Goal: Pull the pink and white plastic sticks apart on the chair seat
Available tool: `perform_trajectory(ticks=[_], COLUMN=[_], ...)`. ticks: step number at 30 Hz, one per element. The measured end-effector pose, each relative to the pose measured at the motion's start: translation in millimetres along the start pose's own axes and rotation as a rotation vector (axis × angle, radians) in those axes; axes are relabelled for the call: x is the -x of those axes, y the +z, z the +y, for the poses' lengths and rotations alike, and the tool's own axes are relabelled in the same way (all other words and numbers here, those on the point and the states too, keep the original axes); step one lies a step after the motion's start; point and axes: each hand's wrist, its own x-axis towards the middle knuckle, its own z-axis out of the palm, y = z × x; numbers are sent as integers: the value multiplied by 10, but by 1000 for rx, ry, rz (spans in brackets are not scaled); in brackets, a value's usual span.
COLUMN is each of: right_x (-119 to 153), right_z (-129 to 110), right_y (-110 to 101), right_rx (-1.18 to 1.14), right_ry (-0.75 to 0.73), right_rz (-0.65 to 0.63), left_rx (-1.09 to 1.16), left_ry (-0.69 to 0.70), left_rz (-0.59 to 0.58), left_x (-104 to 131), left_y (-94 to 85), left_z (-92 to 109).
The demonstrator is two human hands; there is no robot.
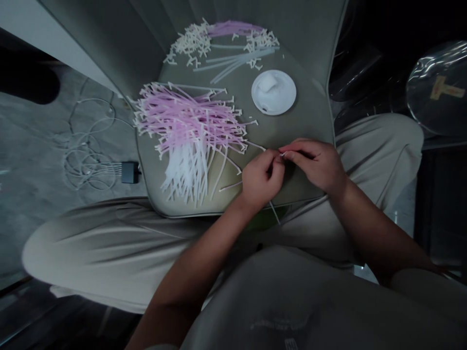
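My left hand [263, 177] is closed around a thin white tube [275, 213], whose lower end sticks out beneath the palm. Facing it, my right hand [319, 163] pinches a tiny white end piece [282, 154] at the left fingertips. Whether that piece is joined to the tube cannot be made out. Left of my hands lies a big heap of pink tubes [189, 114] with small white tips, and plain white tubes [186, 170] fan out below them. Loose white connectors [193, 41] are piled at the back of the seat beside a few pale tubes [233, 62].
Everything lies on a grey-green padded chair seat [226, 206]. A white round dish [274, 92] holding a white lump stands behind my hands. Coiled cable [87, 160] with a black plug block [130, 172] lies on the floor at left. A clear round plastic item [441, 92] is at right.
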Motion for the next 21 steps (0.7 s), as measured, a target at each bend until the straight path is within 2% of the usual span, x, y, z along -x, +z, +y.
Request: perform_trajectory(ticks=[6, 21], right_x=[13, 8], right_z=[5, 24], right_y=[18, 31], right_rx=[-28, -86], right_ry=[12, 68], right_rz=[52, 41], left_rx=[43, 77], left_ry=[29, 54], left_rz=[29, 31], left_x=[-7, -2], left_y=[2, 2], left_z=[-1, -19])
